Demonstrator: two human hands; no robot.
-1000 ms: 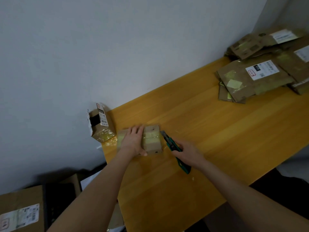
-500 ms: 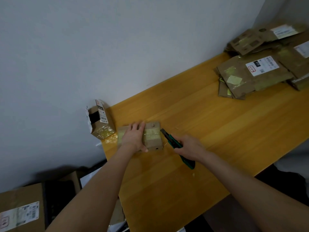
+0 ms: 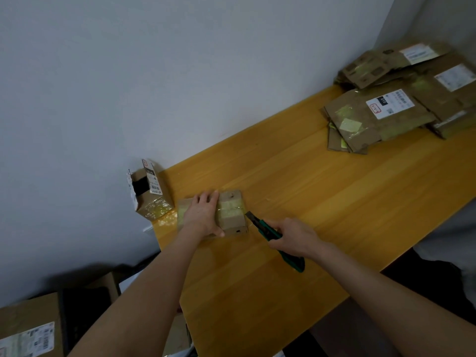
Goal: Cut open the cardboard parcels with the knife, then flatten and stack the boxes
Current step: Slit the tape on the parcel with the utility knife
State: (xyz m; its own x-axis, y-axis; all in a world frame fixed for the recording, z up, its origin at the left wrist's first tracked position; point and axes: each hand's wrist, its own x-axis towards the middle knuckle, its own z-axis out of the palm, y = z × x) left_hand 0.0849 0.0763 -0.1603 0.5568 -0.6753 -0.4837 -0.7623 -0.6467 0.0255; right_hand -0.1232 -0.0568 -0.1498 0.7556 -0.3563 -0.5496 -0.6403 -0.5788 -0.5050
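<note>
Closer than half a second ago, the green utility knife (image 3: pixel 268 231) now has its blade tip at the right side of the taped parcel (image 3: pixel 233 223), at the tape seam. Its handle is gripped in the right hand (image 3: pixel 293 237). Flat and spread, the left hand (image 3: pixel 203 215) presses the parcel down near the bench's (image 3: pixel 309 202) left edge. An opened small box (image 3: pixel 150 194) stands at the far left corner, and flattened boxes (image 3: pixel 381 117) are piled at the far right.

A taped parcel (image 3: pixel 230 213) is pressed flat to the tabletop (image 3: pixel 322 215) by the left hand (image 3: pixel 203 215), while a green knife (image 3: pixel 268 231) is gripped by the right hand (image 3: pixel 296 237), its blade at the parcel's edge.
</note>
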